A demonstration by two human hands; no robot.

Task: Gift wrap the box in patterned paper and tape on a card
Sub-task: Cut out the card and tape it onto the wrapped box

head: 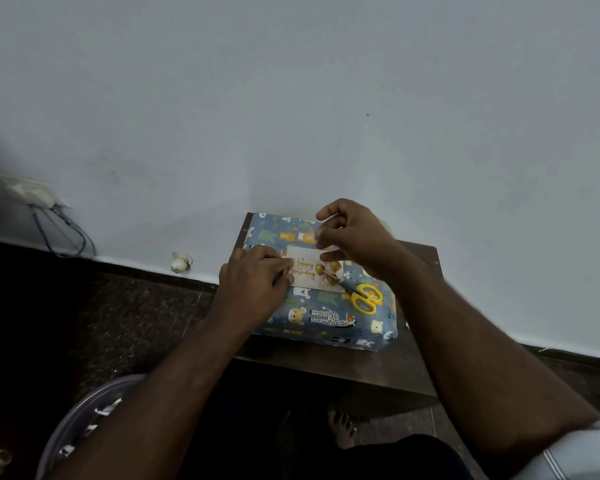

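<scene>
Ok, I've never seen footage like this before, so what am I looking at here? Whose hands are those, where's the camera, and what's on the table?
There is one picture, from a camera worn on the person's head, looking down at their own bare hands. On a small dark table lies a box already wrapped in animal-print paper. A "Happy Birthday" card rests on top, with yellow-handled scissors beside it. The left hand presses the card's left edge. The right hand hovers over the card's right end, fingers pinched, seemingly on a strip of clear tape, though that is hard to see.
</scene>
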